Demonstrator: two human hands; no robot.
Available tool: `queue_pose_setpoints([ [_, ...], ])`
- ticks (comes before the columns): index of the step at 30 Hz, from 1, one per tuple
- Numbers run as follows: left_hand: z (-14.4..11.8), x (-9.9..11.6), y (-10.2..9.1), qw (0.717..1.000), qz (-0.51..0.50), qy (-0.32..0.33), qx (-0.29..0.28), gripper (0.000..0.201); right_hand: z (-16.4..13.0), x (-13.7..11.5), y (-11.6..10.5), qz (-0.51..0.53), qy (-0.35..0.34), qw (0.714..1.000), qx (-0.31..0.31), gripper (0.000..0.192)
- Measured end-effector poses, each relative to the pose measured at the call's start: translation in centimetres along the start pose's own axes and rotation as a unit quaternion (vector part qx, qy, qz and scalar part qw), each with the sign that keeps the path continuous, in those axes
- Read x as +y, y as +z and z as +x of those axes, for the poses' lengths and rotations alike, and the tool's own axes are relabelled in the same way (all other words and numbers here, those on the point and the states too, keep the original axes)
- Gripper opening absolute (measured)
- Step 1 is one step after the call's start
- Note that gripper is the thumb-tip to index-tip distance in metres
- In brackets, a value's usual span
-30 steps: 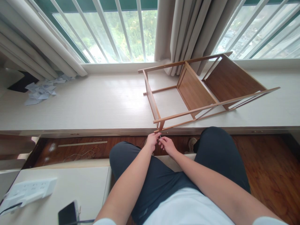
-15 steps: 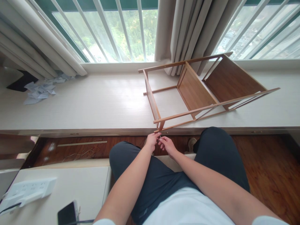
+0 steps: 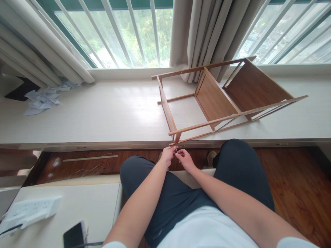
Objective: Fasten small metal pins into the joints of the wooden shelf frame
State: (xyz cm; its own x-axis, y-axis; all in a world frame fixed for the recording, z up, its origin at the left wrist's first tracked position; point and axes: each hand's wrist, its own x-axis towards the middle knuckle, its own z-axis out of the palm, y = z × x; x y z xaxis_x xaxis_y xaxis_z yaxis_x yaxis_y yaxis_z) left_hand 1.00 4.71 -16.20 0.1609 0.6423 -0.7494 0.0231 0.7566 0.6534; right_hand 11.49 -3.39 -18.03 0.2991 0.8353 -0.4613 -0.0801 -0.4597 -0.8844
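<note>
The wooden rack (image 3: 224, 103) is just beyond the fingertips, lying on its side on the pale ledge (image 3: 116, 113); its frame is open between the boards, and the ledge shows through the bay nearest the fingers. Its long axis runs left to right, slanting away from the fingers toward the right, with one end board on the left and a low corner by the fingertips. The right hand (image 3: 185, 160) pinches a thin rod (image 3: 177, 150) between thumb and fingers, the rod tilted up and left toward that corner. The left hand (image 3: 167, 155) is at the corner, just beside the rod; whether its fingers grip the wood I cannot tell. The rod's tip is too small to make out. Nearer than the fingers and well to their left, a phone (image 3: 74, 236) is cut off by the bottom edge and a power strip (image 3: 36, 208) by the left.
</note>
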Motion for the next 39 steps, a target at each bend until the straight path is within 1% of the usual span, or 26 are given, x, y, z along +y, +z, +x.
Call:
queue_pose_setpoints([
  [4, 0.1, 0.1, 0.2, 1.000, -0.003, -0.007, 0.003, 0.035, -0.2, -0.2, -0.2, -0.074, -0.061, 0.995, 0.041, 0.031],
  [7, 0.1, 0.2, 0.2, 1.000, -0.010, -0.009, 0.000, 0.030, -0.4, -0.6, -0.3, -0.124, -0.087, 0.987, 0.059, 0.026],
  [15, 0.1, 0.2, 0.2, 0.999, -0.027, -0.017, -0.004, 0.031, -0.8, -1.3, -0.5, -0.213, -0.101, 0.969, 0.081, 0.019],
  [20, 0.1, 0.2, 0.2, 1.000, -0.025, -0.017, -0.003, 0.030, -0.9, -1.6, -0.5, -0.238, -0.102, 0.961, 0.096, 0.018],
  [30, -0.2, 0.5, 0.2, 0.999, -0.031, -0.022, -0.005, 0.029, -0.9, -1.1, -0.8, -0.219, -0.103, 0.964, 0.114, 0.020],
  [33, -0.1, 0.4, 0.2, 0.999, -0.031, -0.021, -0.003, 0.029, -0.8, -1.0, -0.8, -0.188, -0.099, 0.971, 0.112, 0.024],
  [36, 0.0, 0.4, 0.2, 0.999, -0.030, -0.018, -0.002, 0.032, -0.6, -0.8, -0.8, -0.126, -0.088, 0.984, 0.093, 0.029],
  [39, 0.0, 0.4, 0.1, 0.999, -0.026, -0.018, 0.000, 0.035, -0.3, -0.7, -0.7, -0.054, -0.044, 0.996, 0.047, 0.035],
])
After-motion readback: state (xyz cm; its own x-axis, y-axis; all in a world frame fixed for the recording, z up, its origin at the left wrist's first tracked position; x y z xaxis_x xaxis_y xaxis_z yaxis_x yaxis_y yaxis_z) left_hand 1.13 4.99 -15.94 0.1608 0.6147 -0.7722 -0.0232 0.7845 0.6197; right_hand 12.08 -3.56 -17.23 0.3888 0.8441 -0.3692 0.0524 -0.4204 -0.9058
